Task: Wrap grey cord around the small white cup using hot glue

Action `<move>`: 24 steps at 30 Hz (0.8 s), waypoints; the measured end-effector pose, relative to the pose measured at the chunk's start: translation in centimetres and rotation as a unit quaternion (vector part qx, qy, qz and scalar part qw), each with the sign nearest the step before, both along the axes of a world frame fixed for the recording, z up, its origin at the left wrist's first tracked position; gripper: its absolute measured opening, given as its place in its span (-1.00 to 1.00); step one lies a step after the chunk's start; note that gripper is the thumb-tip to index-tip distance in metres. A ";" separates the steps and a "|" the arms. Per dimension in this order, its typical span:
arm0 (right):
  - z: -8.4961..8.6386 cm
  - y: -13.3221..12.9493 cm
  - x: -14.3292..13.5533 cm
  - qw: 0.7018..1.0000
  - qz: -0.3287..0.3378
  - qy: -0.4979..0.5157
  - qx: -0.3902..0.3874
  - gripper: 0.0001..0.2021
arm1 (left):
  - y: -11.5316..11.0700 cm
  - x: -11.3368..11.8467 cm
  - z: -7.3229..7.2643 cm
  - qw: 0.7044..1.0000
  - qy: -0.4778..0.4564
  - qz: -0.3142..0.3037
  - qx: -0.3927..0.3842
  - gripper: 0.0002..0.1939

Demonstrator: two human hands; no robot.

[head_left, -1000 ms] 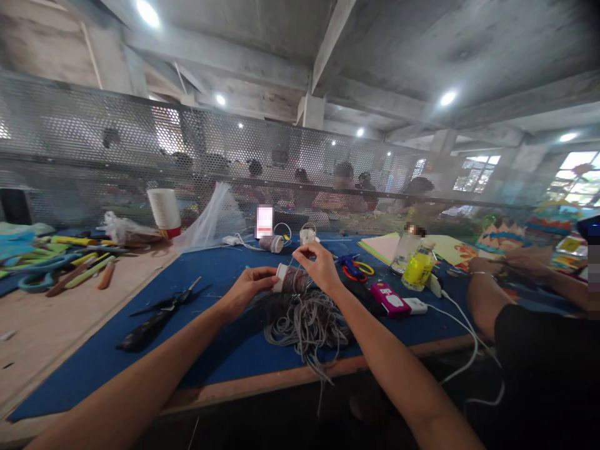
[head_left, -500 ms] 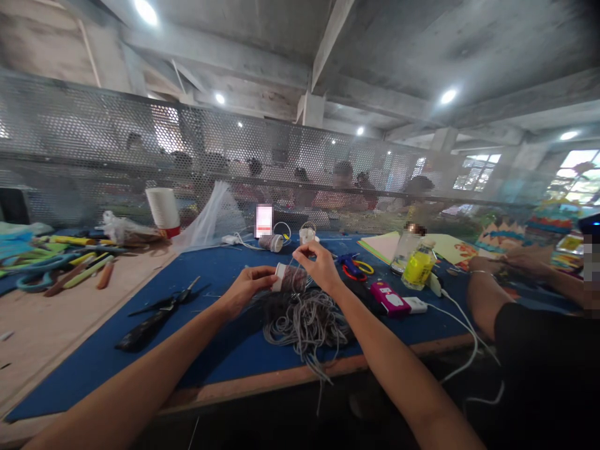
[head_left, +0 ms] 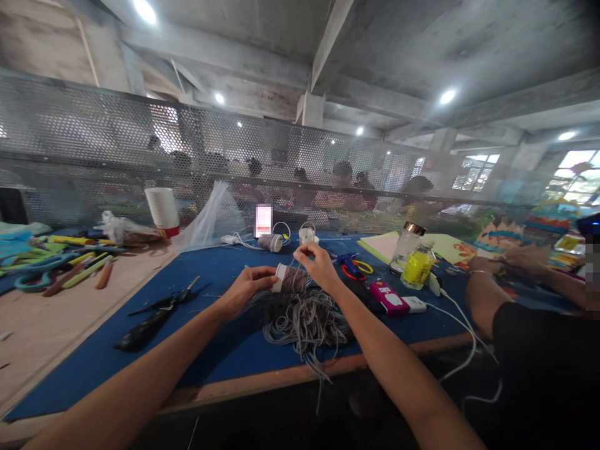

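We have a small cylindrical spool with a white end and brownish-grey cord wound round it (head_left: 294, 281), lying roughly sideways over the back of a loose heap of grey cord (head_left: 307, 325); can't tell if it rests on the heap. Left hand (head_left: 248, 289): thumb and fingers clamped on the white end. Right hand (head_left: 319, 264): thumb and fingertips pinched together just above the winding, apparently on a thin grey strand.

We'd judge the spool light and fairly stiff, probably smooth at the white end, not fragile. Best hold: that rim, off the winding. Cord looks soft, limp, easy to snag; take it as a single strand, not a bunch.

Edges: heap sits close to the front edge of the blue-topped table (head_left: 220, 350), loose ends hanging over, so we'd watch for drag. Widest gap is front-left, up to the black-handled metal tool (head_left: 159, 312). Right side is tighter: magenta box (head_left: 389, 298) with white plug and cable. Behind, a second cord-wound spool (head_left: 270, 243) limits reach.
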State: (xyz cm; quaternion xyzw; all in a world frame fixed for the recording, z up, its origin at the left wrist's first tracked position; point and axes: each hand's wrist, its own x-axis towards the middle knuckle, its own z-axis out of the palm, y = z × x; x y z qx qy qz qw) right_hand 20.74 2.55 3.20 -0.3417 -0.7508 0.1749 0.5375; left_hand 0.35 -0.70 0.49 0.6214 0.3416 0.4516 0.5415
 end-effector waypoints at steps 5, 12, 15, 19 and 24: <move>-0.1 0.2 0.0 1.000 -0.008 -0.002 -0.009 -0.83 | 0.0 0.0 -0.1 1.000 0.003 0.002 0.000 -0.64; 0.1 -0.1 0.1 1.000 0.016 0.004 -0.021 -0.83 | 0.3 -0.1 -0.3 1.000 -0.007 -0.005 -0.002 -0.67; 0.3 -0.3 0.2 0.999 0.027 0.001 -0.028 -0.81 | 0.3 -0.1 -0.2 1.000 -0.011 0.002 -0.007 -0.66; 0.4 -0.5 0.3 0.999 0.038 -0.001 -0.034 -0.82 | 0.3 -0.1 -0.1 1.000 -0.002 0.008 -0.003 -0.66; 0.6 -0.8 0.3 0.998 0.052 -0.002 -0.030 -0.83 | 0.4 -0.2 -0.4 1.000 -0.005 0.007 -0.008 -0.66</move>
